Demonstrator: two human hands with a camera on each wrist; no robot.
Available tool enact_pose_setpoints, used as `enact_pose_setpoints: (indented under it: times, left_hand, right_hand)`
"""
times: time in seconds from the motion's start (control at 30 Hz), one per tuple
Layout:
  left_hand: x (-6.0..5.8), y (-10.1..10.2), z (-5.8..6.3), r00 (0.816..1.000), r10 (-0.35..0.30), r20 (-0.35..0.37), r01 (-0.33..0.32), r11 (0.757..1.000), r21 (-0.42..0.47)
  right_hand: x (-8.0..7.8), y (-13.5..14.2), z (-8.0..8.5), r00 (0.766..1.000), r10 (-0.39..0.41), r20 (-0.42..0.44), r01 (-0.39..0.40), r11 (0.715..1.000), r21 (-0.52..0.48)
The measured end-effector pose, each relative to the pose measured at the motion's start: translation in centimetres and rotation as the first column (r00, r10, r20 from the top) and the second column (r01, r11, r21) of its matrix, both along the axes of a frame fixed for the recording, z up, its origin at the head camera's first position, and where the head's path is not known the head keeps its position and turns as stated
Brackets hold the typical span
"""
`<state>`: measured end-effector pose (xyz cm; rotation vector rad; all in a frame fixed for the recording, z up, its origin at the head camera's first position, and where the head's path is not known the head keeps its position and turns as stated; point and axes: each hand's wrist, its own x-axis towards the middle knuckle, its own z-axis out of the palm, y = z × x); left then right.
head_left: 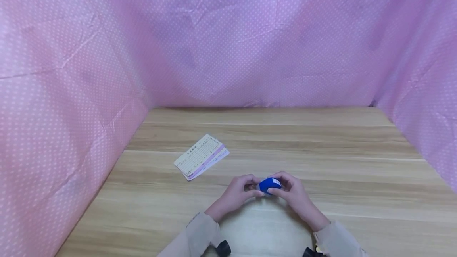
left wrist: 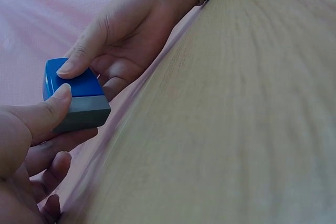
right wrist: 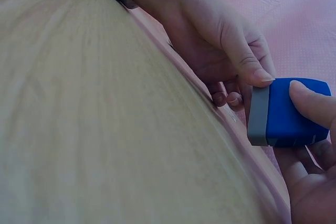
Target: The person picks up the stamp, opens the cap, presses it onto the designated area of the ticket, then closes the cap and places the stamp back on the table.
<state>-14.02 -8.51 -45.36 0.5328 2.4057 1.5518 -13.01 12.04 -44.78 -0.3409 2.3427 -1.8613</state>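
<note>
A blue stamp (head_left: 268, 184) with a grey cap (left wrist: 84, 113) is held between both hands, above the front part of the table. My left hand (head_left: 236, 193) pinches it at the grey end, thumb on one face and fingers beneath. From the other side, my right hand (head_left: 295, 194) grips the blue body (right wrist: 286, 116) with thumb and fingers. A white label shows on the blue part in the head view. Cap and body sit against each other in both wrist views.
A small fanned stack of printed paper forms (head_left: 200, 158) lies on the wooden table (head_left: 321, 146), left of and beyond the hands. Pink dotted cloth (head_left: 250, 50) hangs around the back and sides of the table.
</note>
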Motion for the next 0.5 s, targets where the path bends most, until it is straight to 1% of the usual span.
enact_pose_setpoints:
  times: [0.23, 0.5]
  left_hand:
    - [0.12, -0.07, 0.22, 1.0, 0.003, 0.007, -0.003, 1.0, 0.015]
    - [0.16, -0.03, 0.29, 1.0, 0.004, 0.013, -0.004, 1.0, 0.005]
  right_hand:
    - [0.09, -0.02, 0.11, 1.0, 0.019, -0.004, -0.019, 1.0, 0.004]
    - [0.0, 0.08, -0.14, 0.999, 0.037, -0.008, -0.036, 0.999, 0.014]
